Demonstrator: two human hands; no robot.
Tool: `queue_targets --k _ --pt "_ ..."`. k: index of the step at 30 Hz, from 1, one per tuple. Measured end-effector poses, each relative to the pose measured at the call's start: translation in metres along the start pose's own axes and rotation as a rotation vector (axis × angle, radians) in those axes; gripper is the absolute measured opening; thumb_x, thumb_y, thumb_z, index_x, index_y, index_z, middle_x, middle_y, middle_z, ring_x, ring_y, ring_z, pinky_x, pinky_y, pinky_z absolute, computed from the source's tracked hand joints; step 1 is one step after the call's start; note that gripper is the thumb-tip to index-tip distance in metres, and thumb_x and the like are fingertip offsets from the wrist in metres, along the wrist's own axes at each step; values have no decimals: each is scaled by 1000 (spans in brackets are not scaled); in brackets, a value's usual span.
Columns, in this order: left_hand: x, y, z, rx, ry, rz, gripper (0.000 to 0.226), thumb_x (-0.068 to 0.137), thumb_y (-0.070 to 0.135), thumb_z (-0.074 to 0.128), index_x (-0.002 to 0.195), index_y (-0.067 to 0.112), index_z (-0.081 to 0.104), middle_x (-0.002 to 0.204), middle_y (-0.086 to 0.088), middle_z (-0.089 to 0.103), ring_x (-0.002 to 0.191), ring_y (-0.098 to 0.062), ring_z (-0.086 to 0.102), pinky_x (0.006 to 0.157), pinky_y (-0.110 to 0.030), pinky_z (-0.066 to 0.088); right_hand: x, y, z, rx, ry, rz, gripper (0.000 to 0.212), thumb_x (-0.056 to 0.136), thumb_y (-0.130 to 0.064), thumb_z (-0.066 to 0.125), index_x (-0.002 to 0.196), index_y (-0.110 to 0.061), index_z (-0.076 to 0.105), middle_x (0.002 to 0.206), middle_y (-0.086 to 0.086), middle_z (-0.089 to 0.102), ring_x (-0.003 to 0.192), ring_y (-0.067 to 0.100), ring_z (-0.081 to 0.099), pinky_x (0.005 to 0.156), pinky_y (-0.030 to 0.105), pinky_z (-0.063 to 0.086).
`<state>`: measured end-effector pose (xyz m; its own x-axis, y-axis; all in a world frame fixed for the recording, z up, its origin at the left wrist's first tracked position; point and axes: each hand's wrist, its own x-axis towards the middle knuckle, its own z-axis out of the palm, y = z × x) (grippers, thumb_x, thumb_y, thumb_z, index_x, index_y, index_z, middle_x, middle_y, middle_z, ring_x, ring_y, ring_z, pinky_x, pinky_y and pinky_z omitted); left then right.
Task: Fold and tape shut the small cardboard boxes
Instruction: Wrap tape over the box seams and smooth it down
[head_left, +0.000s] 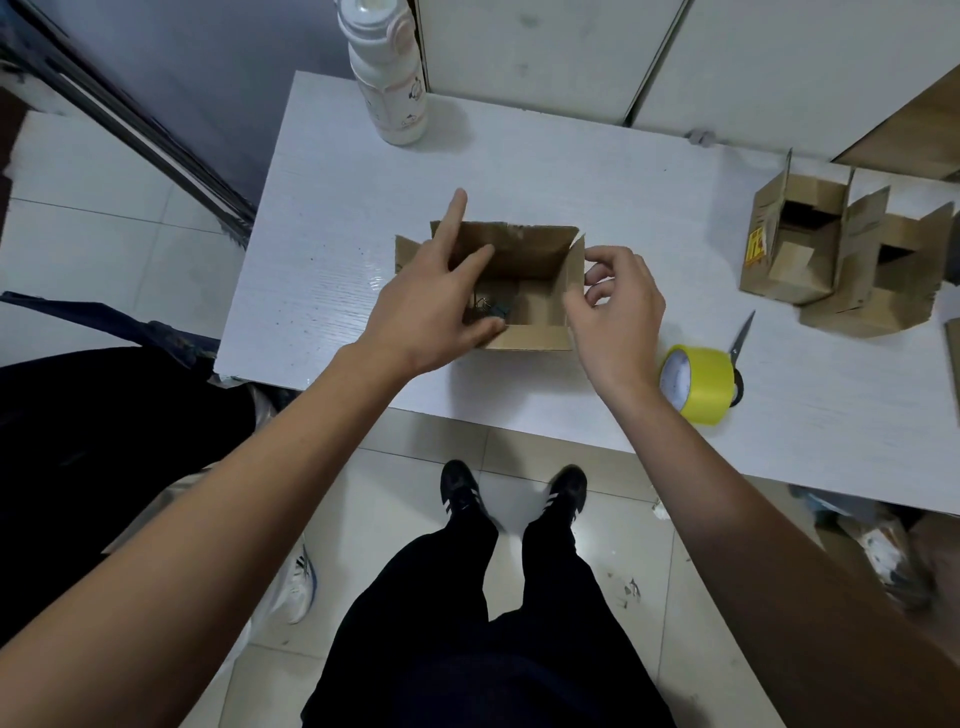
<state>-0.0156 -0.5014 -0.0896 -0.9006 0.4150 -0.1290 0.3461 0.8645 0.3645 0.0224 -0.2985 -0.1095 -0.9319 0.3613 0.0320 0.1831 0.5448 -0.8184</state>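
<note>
Hands at an open box on the table

The tape (696, 383) lies nearest; mid-table, the left hand (434, 306) rests with straight fingers over the box (524, 291), while the right hand (621, 312) pinches its right flap. A bottle (387, 78) stands beyond.

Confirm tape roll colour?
Yellow tape roll with a white core face; clearest in the head view.

A person's left hand (434, 306) spreads straight fingers over the left side of an open cardboard box (524, 270) while the right hand (618, 306) pinches its right flap. Right of that pinch lie yellow tape (701, 384), scissors (740, 338) and two more boxes (841, 260) on the white table (332, 234).
</note>
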Motion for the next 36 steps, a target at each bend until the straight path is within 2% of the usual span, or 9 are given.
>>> queue_targets --k 5,8,11,15,19,24,28,33,36 --pt "6 -4 0 115 -6 23 82 82 71 51 148 22 48 171 -12 -13 127 -39 52 115 -50 37 -6 -2 11 -58 -281 -187 16 95 -22 71 101 -8 77 109 4 62 97 16 60 83 6 40" --pt "3 -3 2 150 83 0 80 84 71 48 145 20 50 172 -10 -9 140 -34 43 125 -52 18 -6 -2 14 -203 -346 -272 33 101 -35 61 115 -9 76 120 0 64 114 19 54 94 13 33" --pt "-6 4 7 180 260 -125 69 85 58 65 138 16 51 173 -8 0 152 -40 22 120 -54 28 -3 -2 12 -196 -387 -301 44 100 -48 61 122 -12 73 127 -4 63 118 15 50 96 19 34" --pt "-16 26 17 -105 344 -224 61 84 16 76 137 12 48 168 -13 13 128 -34 43 94 -42 53 -4 6 8 -119 -438 -289 60 95 -51 69 141 -15 59 138 -6 54 121 13 51 102 23 42" --pt "-18 31 24 -285 317 -129 62 90 32 73 143 14 46 162 -9 25 117 -22 56 78 -34 55 3 6 12 54 -361 -146 67 98 -35 68 155 -13 43 141 -12 37 106 9 60 94 30 55" --pt "-18 10 11 -268 139 3 80 86 69 66 148 23 46 152 5 45 130 -14 53 93 -36 53 14 1 8 120 -439 -70 65 102 -37 63 159 -16 39 147 -13 35 109 6 58 91 27 55" --pt "-11 -18 6 -387 131 31 58 88 39 78 139 19 59 131 2 66 118 -15 64 99 -41 53 10 9 -3 77 -560 -149 74 95 -49 71 156 -16 44 153 -11 39 133 6 48 107 18 41" --pt "9 -3 9 -562 243 -133 100 82 9 82 160 32 24 152 -2 29 69 -6 68 77 -28 59 3 18 6 -27 -248 -232 36 97 -17 66 132 -8 66 126 5 63 116 24 59 103 37 48" --pt "19 -4 10 -356 189 -138 106 84 20 81 163 36 12 160 -1 19 89 -12 67 78 -34 57 -6 8 16 -160 -88 -226 44 88 -2 64 132 -9 64 126 9 58 113 31 54 98 26 42"
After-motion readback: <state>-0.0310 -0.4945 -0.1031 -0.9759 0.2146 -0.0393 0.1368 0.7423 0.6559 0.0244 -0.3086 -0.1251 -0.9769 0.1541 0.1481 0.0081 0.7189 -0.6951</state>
